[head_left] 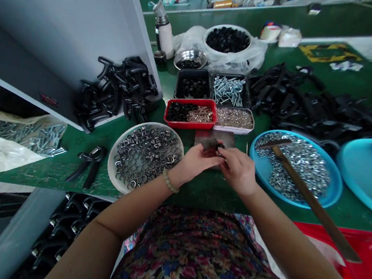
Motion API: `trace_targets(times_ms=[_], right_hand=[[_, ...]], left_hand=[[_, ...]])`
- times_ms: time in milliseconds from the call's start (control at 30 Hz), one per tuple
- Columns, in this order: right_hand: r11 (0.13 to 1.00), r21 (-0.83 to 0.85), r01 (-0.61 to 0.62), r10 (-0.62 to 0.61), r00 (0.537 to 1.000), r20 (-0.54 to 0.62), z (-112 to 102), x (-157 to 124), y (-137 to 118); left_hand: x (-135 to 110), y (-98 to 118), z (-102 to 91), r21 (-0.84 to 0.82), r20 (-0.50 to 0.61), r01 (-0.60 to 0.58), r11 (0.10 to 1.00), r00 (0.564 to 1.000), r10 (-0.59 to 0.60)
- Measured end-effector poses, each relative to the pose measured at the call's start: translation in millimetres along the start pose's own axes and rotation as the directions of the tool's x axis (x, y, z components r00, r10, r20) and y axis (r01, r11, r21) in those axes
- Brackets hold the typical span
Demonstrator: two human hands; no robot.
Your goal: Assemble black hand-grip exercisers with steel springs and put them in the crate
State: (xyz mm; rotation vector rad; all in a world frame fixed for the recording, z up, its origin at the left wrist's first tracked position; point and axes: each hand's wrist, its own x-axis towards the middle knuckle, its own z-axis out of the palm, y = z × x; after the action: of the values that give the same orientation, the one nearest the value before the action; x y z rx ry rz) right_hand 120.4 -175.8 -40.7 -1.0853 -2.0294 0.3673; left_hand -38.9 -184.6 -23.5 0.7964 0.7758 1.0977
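Note:
My left hand [194, 162] is closed around a dark grey piece [209, 143], whose exact kind I cannot make out. My right hand [239, 168] pinches a small black part [219, 148] right beside it, and the fingertips of both hands nearly meet. Under them lies a flat metal plate [229, 139] on the green bench. A white bowl of metal rings [111, 166] stands left of my left hand. To the right of my right hand is a blue tray of shiny nuts [336, 189], with a hammer [298, 182] lying across it.
Ahead are a red tray [167, 122] of black parts and pins, a white tray [233, 129] of small metal pieces and a black tray [246, 102] of screws. Black handles [121, 85] pile at left; more black parts [290, 98] lie at right. A thermos [166, 38] stands behind.

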Motion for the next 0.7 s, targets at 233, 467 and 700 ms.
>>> trace_targets(times_ms=[233,467,700], right_hand=[[0.505,0.714,-0.485,0.406,0.863,0.300,6,-12,-7],[0.595,0.616,-0.516,0.500,0.838,0.220,21,-21,-21],[0.608,0.585,-0.537,0.421,0.843,0.335,21,-27,-20]], left_hand=[[-33,11,-3.3,-0.128,0.023,0.204,0.971,0.979,-0.202],[-38,-9,-11.2,0.209,-0.154,0.107,0.972,0.985,-0.075],[-33,34,-84.2,0.980,0.096,-0.122,0.159,0.982,0.160]])
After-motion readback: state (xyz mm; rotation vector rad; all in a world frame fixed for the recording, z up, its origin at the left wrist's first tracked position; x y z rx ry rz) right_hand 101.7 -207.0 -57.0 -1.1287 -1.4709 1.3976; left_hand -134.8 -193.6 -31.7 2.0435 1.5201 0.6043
